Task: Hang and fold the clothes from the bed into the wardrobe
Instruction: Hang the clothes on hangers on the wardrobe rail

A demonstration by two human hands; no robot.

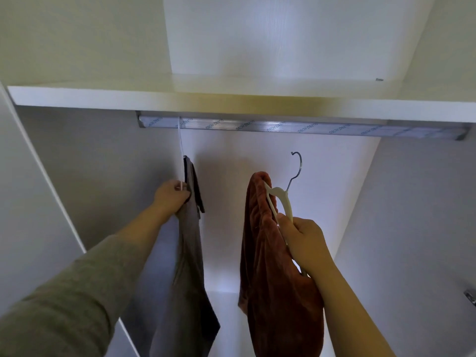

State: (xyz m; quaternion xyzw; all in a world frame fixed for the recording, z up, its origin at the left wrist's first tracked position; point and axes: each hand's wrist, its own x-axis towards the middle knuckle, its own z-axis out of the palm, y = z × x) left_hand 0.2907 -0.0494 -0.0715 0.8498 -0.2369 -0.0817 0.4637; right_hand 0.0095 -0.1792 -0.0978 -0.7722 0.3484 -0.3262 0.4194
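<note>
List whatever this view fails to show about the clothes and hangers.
Grey garment: lower end cut off by the bottom edge of the head view.
What it hangs from: hidden by cloth and the left hand; only a thin white line reaches the rail.
Red garment: lower end cut off too; how it sits on the white hanger is hidden by folds and the right hand.
Bed: outside the head view.

left hand (171,195) gripping, right hand (305,243) clenched (both arms raised)
</note>
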